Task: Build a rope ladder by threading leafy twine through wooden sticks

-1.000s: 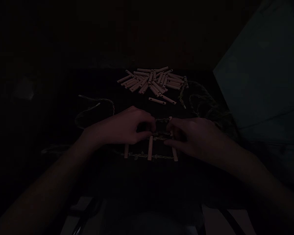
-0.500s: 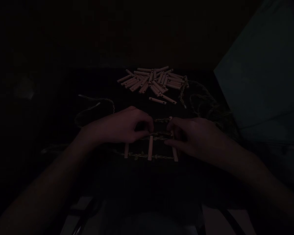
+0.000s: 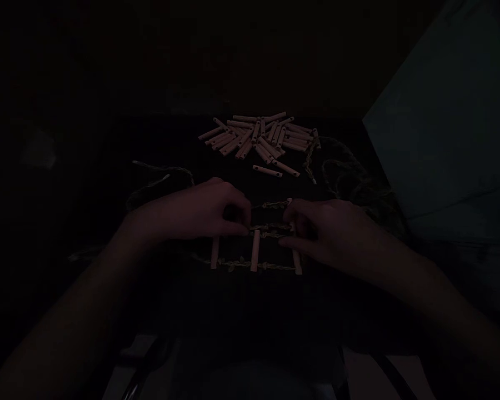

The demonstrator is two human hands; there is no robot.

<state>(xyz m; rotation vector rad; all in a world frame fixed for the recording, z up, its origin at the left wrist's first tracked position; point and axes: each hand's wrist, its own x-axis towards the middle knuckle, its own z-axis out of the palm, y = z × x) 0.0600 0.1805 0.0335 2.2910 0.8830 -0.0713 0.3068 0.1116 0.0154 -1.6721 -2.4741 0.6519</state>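
The view is very dim and fades to near black at every edge and corner. Faint light reaches only the middle, where a heap of pale sticks (image 3: 256, 138) shows best. The left hand (image 3: 191, 214) and right hand (image 3: 337, 233) are dull reddish shapes with soft outlines, their fingertips lost in shadow. A panel (image 3: 445, 128) at the right looks faintly blue-grey.

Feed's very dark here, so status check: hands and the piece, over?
Left hand and right hand both pinching twine across the strung sticks. Loose stick pile beyond, apart. Nothing blocking; grip detail murky.
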